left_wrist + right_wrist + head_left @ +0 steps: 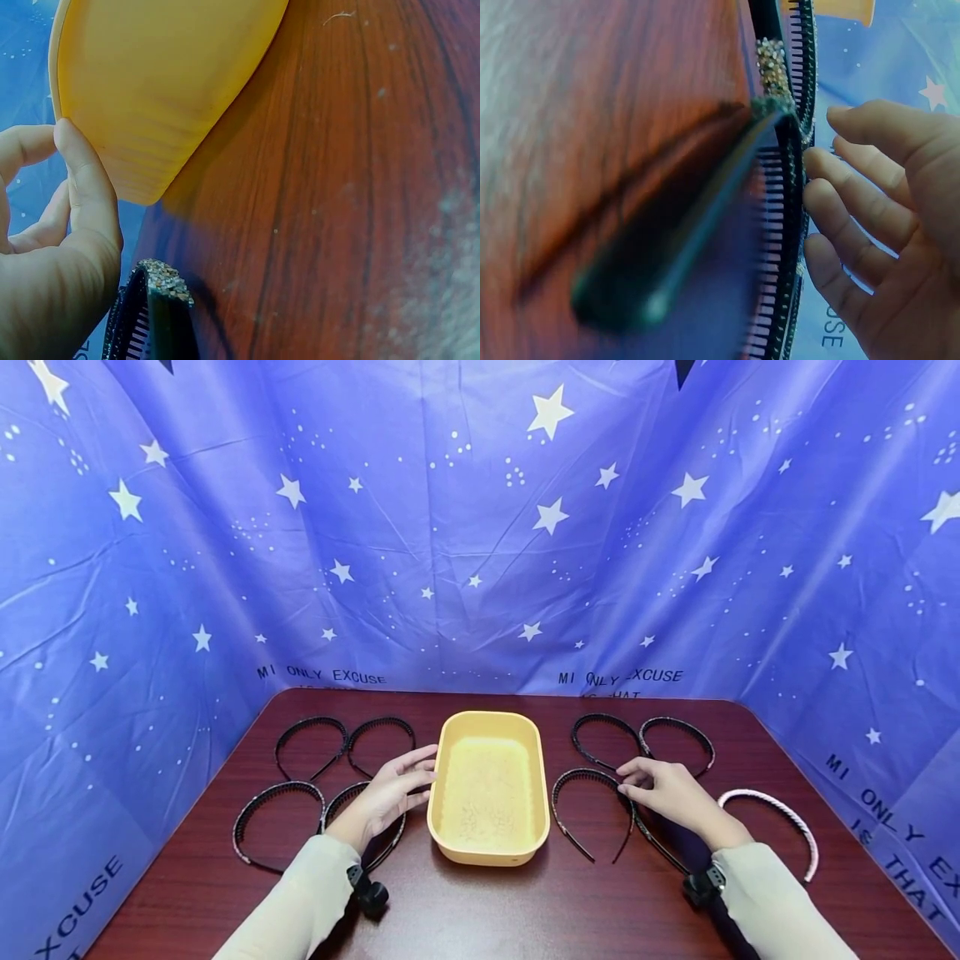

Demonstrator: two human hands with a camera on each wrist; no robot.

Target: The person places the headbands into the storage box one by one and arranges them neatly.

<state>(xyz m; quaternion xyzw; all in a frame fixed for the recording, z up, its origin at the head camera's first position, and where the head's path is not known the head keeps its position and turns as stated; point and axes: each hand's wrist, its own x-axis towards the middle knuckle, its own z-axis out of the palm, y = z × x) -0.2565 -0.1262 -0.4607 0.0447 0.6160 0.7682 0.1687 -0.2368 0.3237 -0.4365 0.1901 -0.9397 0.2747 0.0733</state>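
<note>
A yellow rectangular bin (pixel 489 857) stands on the table. My left hand (pixel 390 793) is at its left side, the fingertips against the rim; in the left wrist view the thumb tip overlaps the bin's outer wall (pixel 172 82). A black toothed headband with a glittery band (pixel 169 281) stands below that hand. On the right, my right hand (pixel 663 789) reaches over a black headband (pixel 573 774), its fingers loosely bent. The right wrist view shows those fingertips right beside a toothed headband (pixel 780 225), with the thumb apart from them. Part of another headband (pixel 663 847) is hidden under this hand.
More black headbands stand left of the bin, including one at the front left (pixel 238 827) and one behind (pixel 279 747). Others stand at the back right (pixel 708 747). A white twisted headband (pixel 780 802) is at the far right. Blue star-printed cloth (pixel 480 527) encloses the table.
</note>
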